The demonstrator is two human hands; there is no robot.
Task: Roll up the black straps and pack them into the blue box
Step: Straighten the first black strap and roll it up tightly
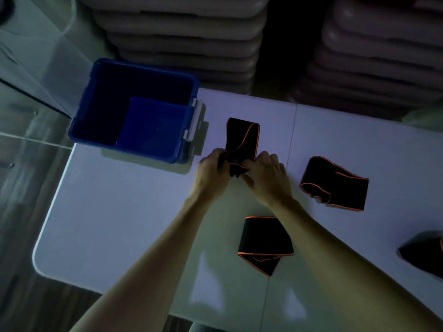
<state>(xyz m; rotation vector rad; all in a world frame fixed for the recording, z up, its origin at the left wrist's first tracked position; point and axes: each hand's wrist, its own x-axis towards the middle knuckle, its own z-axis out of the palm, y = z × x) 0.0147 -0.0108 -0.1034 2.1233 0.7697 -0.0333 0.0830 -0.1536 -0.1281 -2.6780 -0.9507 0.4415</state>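
A black strap with orange edging point(242, 137) lies on the white table, stretching away from me. My left hand point(212, 172) and my right hand point(267, 174) both grip its near end, which is bunched between the fingers. The blue box point(96, 104) stands open at the table's far left, and nothing shows inside it. A second folded black strap point(338, 185) lies to the right of my hands. A third point(263, 243) lies near me under my right forearm. A fourth point(424, 252) is cut off by the right edge.
The white table point(119, 224) has a centre seam and a rounded near-left corner. Stacks of pale trays point(182, 32) stand behind the table, with another stack point(383, 56) at the back right. A glass panel point(28, 140) is at the left.
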